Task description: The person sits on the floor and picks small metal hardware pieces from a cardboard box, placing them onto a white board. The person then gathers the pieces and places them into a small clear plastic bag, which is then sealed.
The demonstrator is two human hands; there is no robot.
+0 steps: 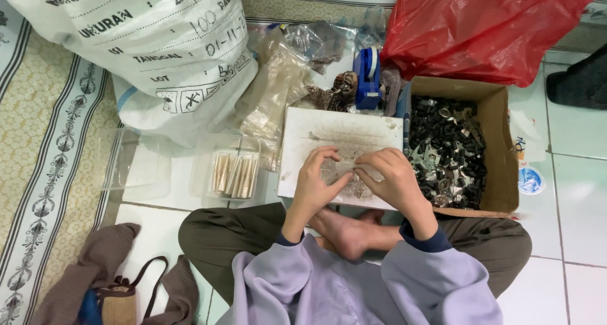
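Both hands' grip pinches a clear packet (344, 173) over the white board (303, 135).

lilac sweater (329, 287); navy cuffs (422, 239); olive trousers (221, 233); bare feet (344, 231)

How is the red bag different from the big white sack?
The red bag is shiny thin plastic with no writing that shows; the big white sack looks dull and has dark printing on it. The red bag lies at the top right, behind the cardboard box; the white sack lies at the top left, above the clear tubs. The white sack looks larger. Both are full, bulging and crumpled, lying on the floor.
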